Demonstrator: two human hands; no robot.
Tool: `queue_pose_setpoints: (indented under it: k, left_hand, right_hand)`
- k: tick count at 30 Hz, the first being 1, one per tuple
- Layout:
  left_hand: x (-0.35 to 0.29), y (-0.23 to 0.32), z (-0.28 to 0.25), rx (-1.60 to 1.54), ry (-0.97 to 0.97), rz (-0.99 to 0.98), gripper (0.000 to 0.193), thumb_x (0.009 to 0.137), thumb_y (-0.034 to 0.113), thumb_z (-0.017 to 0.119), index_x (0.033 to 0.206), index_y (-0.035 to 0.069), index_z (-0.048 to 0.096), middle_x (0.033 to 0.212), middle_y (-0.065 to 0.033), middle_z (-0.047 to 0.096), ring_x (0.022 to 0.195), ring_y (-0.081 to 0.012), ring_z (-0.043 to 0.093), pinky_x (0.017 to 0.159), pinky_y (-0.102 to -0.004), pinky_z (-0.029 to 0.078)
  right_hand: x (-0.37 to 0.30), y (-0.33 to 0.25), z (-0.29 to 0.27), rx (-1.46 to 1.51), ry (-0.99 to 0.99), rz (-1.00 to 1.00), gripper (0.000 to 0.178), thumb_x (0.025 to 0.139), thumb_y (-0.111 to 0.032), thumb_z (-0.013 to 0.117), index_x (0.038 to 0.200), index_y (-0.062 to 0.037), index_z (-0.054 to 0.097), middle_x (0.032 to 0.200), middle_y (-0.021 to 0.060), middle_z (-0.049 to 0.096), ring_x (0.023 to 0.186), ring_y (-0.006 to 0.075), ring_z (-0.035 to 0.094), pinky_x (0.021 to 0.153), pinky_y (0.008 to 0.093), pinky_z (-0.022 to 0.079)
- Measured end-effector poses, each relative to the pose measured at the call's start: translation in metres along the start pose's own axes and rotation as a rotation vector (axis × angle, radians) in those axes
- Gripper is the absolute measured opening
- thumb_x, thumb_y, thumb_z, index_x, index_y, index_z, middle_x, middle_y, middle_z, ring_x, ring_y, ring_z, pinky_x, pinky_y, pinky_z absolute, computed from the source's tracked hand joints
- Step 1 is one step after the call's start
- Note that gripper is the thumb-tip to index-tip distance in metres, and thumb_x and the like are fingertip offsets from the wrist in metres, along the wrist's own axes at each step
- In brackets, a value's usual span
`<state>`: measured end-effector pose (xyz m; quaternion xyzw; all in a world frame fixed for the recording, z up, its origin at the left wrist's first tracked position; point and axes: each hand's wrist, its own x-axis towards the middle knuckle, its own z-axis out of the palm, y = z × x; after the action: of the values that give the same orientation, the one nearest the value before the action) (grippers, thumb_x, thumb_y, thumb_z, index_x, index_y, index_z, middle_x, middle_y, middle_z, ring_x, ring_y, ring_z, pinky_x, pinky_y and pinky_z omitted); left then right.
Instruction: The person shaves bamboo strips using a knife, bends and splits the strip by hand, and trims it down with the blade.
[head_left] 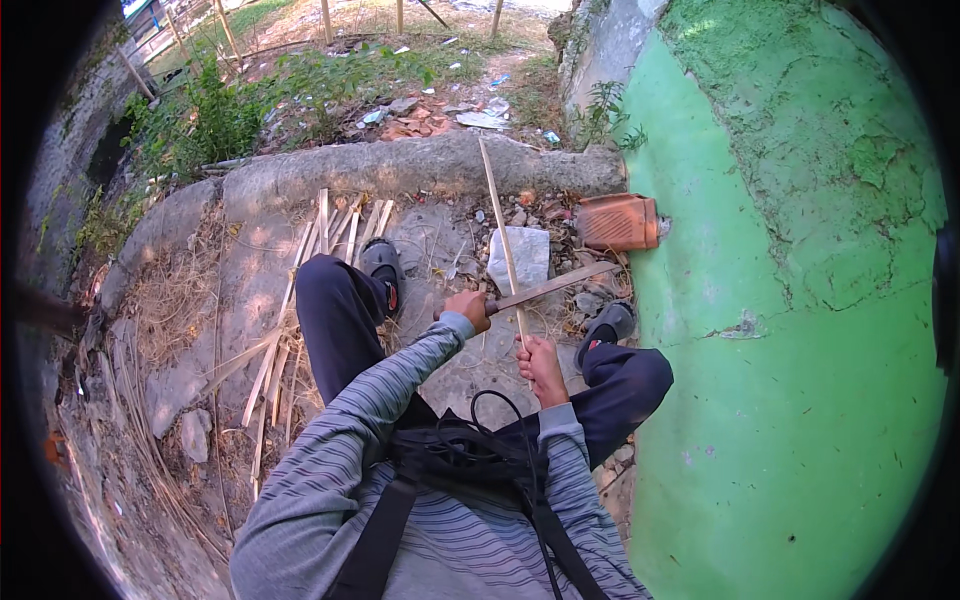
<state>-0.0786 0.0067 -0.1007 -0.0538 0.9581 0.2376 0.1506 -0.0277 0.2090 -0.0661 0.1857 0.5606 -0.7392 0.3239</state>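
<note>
My left hand [468, 311] is closed round the wooden handle of a long machete [560, 287], whose blade points to the right and slightly away from me. In my right hand [541, 368], closed fingers grip a long, pale bamboo strip [493, 190] near its lower end. The strip runs away from me past a whitish stone block [533, 262] and over the low concrete kerb. Blade and strip cross just beyond my right hand; whether the edge bites into the strip cannot be made out.
Several split bamboo strips [268, 372] lie left of my bent left leg. An orange hollow brick [612, 222] sits against the green wall [780, 430] on my right. Ahead runs a low concrete kerb [400, 172], with weeds [225, 115] and rubble behind it.
</note>
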Motion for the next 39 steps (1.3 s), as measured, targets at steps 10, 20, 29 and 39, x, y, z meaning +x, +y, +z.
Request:
queue_pose_setpoints:
  k: [10, 20, 29, 39]
  left_hand:
    - [0.027, 0.003, -0.005, 0.016, 0.030, -0.065, 0.029, 0.075, 0.027, 0.071, 0.099, 0.013, 0.074, 0.099, -0.0163, 0.071, 0.097, -0.0357, 0.069, 0.085, -0.0465, 0.055]
    - [0.003, -0.010, -0.025, 0.055, -0.099, -0.020, 0.036, 0.077, 0.029, 0.069, 0.110, 0.015, 0.071, 0.107, -0.0172, 0.071, 0.100, -0.0349, 0.069, 0.088, -0.0463, 0.054]
    - [0.014, -0.010, -0.019, -0.031, 0.017, -0.134, 0.029, 0.076, 0.028, 0.070, 0.099, 0.010, 0.073, 0.101, -0.0194, 0.071, 0.096, -0.0375, 0.069, 0.086, -0.0474, 0.055]
    - [0.020, -0.015, -0.017, -0.015, -0.063, -0.169, 0.034, 0.074, 0.028, 0.072, 0.104, 0.013, 0.073, 0.106, -0.0160, 0.071, 0.098, -0.0359, 0.069, 0.088, -0.0440, 0.054]
  right_hand:
    - [-0.020, -0.001, -0.004, 0.033, -0.007, 0.016, 0.024, 0.105, -0.024, 0.043, 0.113, -0.0039, 0.054, 0.064, -0.0045, 0.039, 0.045, 0.0024, 0.030, 0.037, 0.0194, 0.024]
    - [-0.031, 0.011, -0.006, 0.053, -0.061, 0.053, 0.025, 0.105, -0.024, 0.043, 0.115, -0.0034, 0.054, 0.066, -0.0041, 0.041, 0.045, 0.0017, 0.031, 0.037, 0.0178, 0.024]
    - [-0.035, 0.018, 0.004, 0.030, -0.077, 0.056, 0.026, 0.105, -0.026, 0.045, 0.115, -0.0035, 0.055, 0.066, -0.0040, 0.042, 0.045, 0.0018, 0.031, 0.037, 0.0184, 0.024]
    - [-0.042, 0.023, 0.004, -0.032, -0.037, 0.055, 0.025, 0.105, -0.024, 0.044, 0.116, -0.0043, 0.055, 0.065, -0.0046, 0.040, 0.045, 0.0018, 0.031, 0.036, 0.0182, 0.024]
